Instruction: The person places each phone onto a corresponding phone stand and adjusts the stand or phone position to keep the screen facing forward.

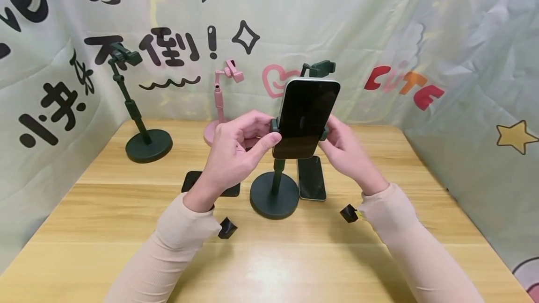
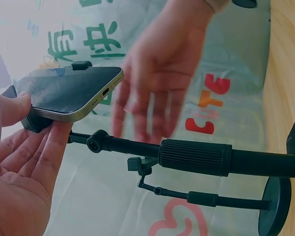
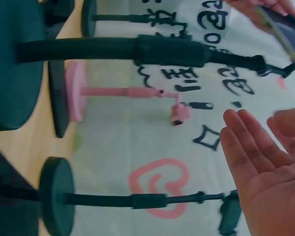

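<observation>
A smartphone (image 1: 309, 116) with a dark screen sits tilted in the clamp of a dark green phone stand (image 1: 273, 198). My left hand (image 1: 231, 153) pinches the clamp's left side, its thumb at the front by the phone's edge and its fingers behind. In the left wrist view the same thumb presses on the clamp (image 2: 37, 123) with the fingers beneath. Beside the phone's right edge is my right hand (image 1: 347, 153); its fingers are extended in the right wrist view, and it appears apart from the phone.
Two more phones lie on the table, one right of the base (image 1: 311, 179), the other partly behind my left wrist (image 1: 191, 179). A green stand (image 1: 148, 146) is at left, a pink stand (image 1: 219, 99) behind, another green stand (image 1: 323, 68) behind the held phone. Printed cloth hangs around the table.
</observation>
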Tool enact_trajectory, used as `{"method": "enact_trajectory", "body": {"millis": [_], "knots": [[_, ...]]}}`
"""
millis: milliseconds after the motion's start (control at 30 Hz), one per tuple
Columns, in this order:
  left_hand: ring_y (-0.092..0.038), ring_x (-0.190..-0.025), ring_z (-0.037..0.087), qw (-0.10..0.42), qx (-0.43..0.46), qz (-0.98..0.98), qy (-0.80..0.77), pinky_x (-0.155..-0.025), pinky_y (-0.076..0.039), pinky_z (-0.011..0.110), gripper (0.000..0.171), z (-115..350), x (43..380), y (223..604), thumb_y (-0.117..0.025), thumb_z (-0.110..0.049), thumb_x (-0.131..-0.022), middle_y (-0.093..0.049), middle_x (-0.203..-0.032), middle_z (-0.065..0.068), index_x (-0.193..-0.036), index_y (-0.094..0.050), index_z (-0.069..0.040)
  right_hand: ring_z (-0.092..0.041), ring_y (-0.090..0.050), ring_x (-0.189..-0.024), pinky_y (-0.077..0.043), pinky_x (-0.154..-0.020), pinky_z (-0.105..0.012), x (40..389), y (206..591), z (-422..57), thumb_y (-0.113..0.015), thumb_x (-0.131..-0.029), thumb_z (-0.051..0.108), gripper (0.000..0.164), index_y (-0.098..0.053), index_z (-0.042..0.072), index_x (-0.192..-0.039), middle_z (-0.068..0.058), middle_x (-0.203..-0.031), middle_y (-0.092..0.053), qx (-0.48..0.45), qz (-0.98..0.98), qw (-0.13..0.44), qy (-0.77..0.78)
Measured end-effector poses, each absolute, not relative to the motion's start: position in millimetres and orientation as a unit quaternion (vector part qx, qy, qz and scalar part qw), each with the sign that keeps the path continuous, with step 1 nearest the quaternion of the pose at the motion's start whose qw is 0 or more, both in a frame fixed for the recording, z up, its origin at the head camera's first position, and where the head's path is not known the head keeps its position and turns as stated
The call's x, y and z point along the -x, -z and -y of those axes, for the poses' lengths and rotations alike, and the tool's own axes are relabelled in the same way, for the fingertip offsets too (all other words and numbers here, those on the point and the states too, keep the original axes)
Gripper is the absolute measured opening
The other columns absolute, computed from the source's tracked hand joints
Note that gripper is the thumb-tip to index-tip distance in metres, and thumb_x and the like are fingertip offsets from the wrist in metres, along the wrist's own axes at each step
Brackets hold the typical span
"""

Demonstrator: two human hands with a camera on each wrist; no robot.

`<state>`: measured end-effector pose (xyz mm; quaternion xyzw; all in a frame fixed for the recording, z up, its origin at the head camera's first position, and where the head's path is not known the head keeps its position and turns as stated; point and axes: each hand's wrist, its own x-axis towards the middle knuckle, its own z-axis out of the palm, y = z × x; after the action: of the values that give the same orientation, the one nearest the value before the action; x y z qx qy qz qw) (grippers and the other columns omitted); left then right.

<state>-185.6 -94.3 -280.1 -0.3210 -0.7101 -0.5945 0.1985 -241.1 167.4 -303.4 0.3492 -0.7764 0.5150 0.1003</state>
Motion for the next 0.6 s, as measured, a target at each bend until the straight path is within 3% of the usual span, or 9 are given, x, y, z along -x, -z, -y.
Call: {"method": "enact_trajectory", "body": {"millis": [133,300,467,600], "knots": [[-0.073,-0.077,0.017,0.197,0.322,0.71,0.594,-0.075,-0.066,0.027,0.023,95,185,280,-0.079,0.001,-0.094,-0.079,-0.091,0.015,-0.116,-0.072,0.003,-0.009,-0.071,-0.104,-0.06,-0.093,-0.021,245,319,-165,-0.071,-0.099,-0.003,0.036,-0.064,0.001,-0.134,-0.006,-0.123,-0.073,-0.34,0.811,0.055,-0.474],[-0.073,-0.077,0.018,0.199,0.323,0.712,0.591,-0.076,-0.066,0.027,0.022,94,186,279,-0.079,0.001,-0.095,-0.079,-0.091,0.015,-0.115,-0.072,0.003,-0.013,-0.073,-0.107,-0.063,-0.095,-0.034,244,335,-151,-0.08,-0.097,0.009,0.036,-0.069,0.01,-0.131,-0.006,-0.125,-0.075,-0.357,0.825,0.005,-0.438],[-0.075,-0.077,0.024,0.203,0.321,0.712,0.591,-0.074,-0.065,0.025,0.021,93,185,278,-0.078,0.001,-0.095,-0.079,-0.09,0.015,-0.115,-0.071,0.004,-0.016,-0.071,-0.101,-0.062,-0.09,-0.032,240,342,-135,-0.084,-0.093,0.01,0.036,-0.068,0.011,-0.125,-0.004,-0.117,-0.074,-0.363,0.817,0.054,-0.445],[-0.074,-0.077,0.02,0.201,0.313,0.713,0.595,-0.071,-0.064,0.024,0.02,92,184,279,-0.078,0.0,-0.096,-0.08,-0.091,0.016,-0.114,-0.071,0.004,-0.015,-0.07,-0.096,-0.06,-0.086,-0.029,236,343,-128,-0.086,-0.09,0.01,0.034,-0.069,0.01,-0.12,-0.004,-0.11,-0.074,-0.361,0.816,0.09,-0.442]]}}
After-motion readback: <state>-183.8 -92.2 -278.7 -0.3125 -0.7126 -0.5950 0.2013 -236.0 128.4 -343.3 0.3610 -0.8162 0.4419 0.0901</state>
